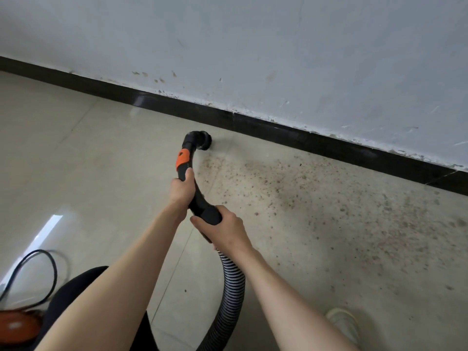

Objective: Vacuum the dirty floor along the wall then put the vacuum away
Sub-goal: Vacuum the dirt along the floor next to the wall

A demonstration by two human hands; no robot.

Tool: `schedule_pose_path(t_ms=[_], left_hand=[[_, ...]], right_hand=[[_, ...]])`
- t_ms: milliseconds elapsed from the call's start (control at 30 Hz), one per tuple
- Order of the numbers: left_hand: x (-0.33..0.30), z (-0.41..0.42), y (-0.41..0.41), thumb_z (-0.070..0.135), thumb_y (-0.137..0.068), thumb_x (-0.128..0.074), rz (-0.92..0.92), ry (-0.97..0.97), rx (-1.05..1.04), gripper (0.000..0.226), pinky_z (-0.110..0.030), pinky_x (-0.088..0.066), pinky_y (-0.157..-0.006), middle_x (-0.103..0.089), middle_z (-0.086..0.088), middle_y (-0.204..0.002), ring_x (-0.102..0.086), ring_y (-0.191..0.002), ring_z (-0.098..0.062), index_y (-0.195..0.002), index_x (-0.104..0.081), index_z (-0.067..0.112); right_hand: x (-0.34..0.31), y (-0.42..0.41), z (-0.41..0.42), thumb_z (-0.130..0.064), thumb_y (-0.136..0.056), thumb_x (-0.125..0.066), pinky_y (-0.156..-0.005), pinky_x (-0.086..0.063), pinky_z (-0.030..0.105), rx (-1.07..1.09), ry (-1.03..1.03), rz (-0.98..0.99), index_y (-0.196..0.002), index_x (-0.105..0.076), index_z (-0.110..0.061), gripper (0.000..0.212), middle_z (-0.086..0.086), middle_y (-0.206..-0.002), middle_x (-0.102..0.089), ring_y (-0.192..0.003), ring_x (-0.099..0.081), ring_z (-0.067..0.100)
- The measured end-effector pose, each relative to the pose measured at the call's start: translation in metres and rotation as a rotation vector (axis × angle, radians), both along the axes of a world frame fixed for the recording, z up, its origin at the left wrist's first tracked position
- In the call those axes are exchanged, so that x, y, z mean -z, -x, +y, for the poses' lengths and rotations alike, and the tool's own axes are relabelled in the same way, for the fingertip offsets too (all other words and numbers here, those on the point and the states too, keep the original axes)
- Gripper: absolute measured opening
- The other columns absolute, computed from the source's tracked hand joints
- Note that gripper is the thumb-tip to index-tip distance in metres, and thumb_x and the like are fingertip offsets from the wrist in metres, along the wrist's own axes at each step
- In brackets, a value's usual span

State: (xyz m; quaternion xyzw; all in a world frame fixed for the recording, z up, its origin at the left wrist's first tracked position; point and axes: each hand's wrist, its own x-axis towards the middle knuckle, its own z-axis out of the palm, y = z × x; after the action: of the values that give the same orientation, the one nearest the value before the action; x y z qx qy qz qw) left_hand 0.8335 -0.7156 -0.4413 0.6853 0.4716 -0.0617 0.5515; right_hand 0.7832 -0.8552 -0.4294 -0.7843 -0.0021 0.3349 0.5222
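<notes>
Wall (278, 46): it fills your view from 10 to 2 o'clock, scuffed above a black baseboard (291, 134).
Floor (88, 148): pale tile; brown dirt (316, 206) is scattered toward 3 o'clock, along the baseboard.
Hose (231, 282): ribbed, it runs from 6 o'clock up to your right hand.
Vacuum body (17, 325): orange, at 8 o'clock, with a black cord (52, 269) looped beside it.
Wand (188, 158): black with an orange band, its nozzle (203, 141) sits on the floor near the baseboard, at centre.
Left hand (182, 190): you grip the wand below the band.
Right hand (225, 228): you clasp the cuff where the hose joins.
</notes>
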Motion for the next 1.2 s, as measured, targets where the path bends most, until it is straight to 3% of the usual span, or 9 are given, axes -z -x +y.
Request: schedule_pose_path(t_ms=[100,267,433,567,667,800,967,1200], left_hand=[[0.001,0.015,0.009,0.048,-0.096,-0.039,0.013,0.026,-0.060,0.055,-0.035,-0.050,-0.067,-0.055,-0.015,-0.095,-0.058,-0.082,-0.029,-0.114,-0.050,-0.003],[0.001,0.022,0.018,0.044,-0.098,-0.037,0.042,0.076,-0.064,0.052,-0.039,-0.050,-0.076,-0.054,-0.016,-0.096,-0.056,-0.083,-0.029,-0.114,-0.049,-0.003],[0.000,0.015,0.020,0.044,-0.098,-0.035,0.067,0.121,-0.041,0.055,-0.038,-0.052,-0.074,-0.055,-0.014,-0.087,-0.058,-0.077,-0.029,-0.118,-0.048,-0.006],[-0.003,-0.001,0.017,0.042,-0.100,-0.034,0.060,0.132,-0.003,0.049,-0.032,-0.048,-0.057,-0.054,-0.012,-0.078,-0.057,-0.063,-0.024,-0.113,-0.047,-0.003],[-0.005,-0.014,0.017,0.042,-0.101,-0.033,0.067,0.122,0.038,0.047,-0.031,-0.046,-0.054,-0.055,-0.012,-0.076,-0.057,-0.061,-0.023,-0.111,-0.045,-0.002],[0.001,-0.026,0.020,0.042,-0.100,-0.033,0.061,0.133,0.059,0.047,-0.036,-0.053,-0.067,-0.055,-0.012,-0.079,-0.058,-0.065,-0.024,-0.110,-0.045,-0.001],[0.009,-0.043,0.025,0.045,-0.099,-0.035,0.057,0.113,0.098,0.049,-0.046,-0.052,-0.089,-0.056,-0.016,-0.097,-0.060,-0.089,-0.033,-0.114,-0.046,-0.001],[0.014,-0.062,0.033,0.045,-0.099,-0.035,0.048,0.130,0.125,0.045,-0.040,-0.053,-0.078,-0.055,-0.015,-0.095,-0.059,-0.085,-0.030,-0.108,-0.047,0.002]], right_hand=[[-0.003,0.002,0.011,-0.052,-0.078,-0.068,-0.071,-0.056,0.037,-0.067,0.014,-0.008,-0.101,-0.061,-0.021,0.040,-0.004,-0.081,-0.065,-0.068,-0.063,0.020],[-0.004,0.007,0.017,-0.054,-0.077,-0.067,-0.071,-0.056,0.035,-0.094,0.044,0.007,-0.101,-0.060,-0.021,0.041,-0.006,-0.080,-0.063,-0.069,-0.063,0.020],[0.002,0.011,0.012,-0.059,-0.074,-0.066,-0.075,-0.058,0.039,-0.091,0.084,-0.005,-0.101,-0.060,-0.021,0.047,-0.002,-0.087,-0.067,-0.078,-0.067,0.023],[0.008,0.014,0.003,-0.064,-0.070,-0.065,-0.076,-0.059,0.043,-0.049,0.096,0.017,-0.098,-0.060,-0.019,0.053,-0.002,-0.087,-0.067,-0.082,-0.066,0.020],[0.010,0.018,-0.006,-0.061,-0.073,-0.066,-0.075,-0.059,0.042,-0.013,0.089,0.034,-0.096,-0.059,-0.017,0.049,-0.002,-0.085,-0.066,-0.079,-0.066,0.020],[0.012,0.024,-0.020,-0.059,-0.073,-0.068,-0.075,-0.059,0.043,0.022,0.086,0.049,-0.094,-0.059,-0.017,0.048,-0.003,-0.084,-0.065,-0.079,-0.066,0.019],[0.015,0.032,-0.040,-0.056,-0.074,-0.069,-0.071,-0.059,0.040,0.052,0.084,0.067,-0.091,-0.059,-0.016,0.045,-0.001,-0.082,-0.065,-0.071,-0.063,0.017],[0.019,0.044,-0.056,-0.056,-0.072,-0.070,-0.068,-0.055,0.034,0.100,0.084,0.078,-0.091,-0.060,-0.018,0.044,-0.002,-0.080,-0.067,-0.071,-0.064,0.017]])
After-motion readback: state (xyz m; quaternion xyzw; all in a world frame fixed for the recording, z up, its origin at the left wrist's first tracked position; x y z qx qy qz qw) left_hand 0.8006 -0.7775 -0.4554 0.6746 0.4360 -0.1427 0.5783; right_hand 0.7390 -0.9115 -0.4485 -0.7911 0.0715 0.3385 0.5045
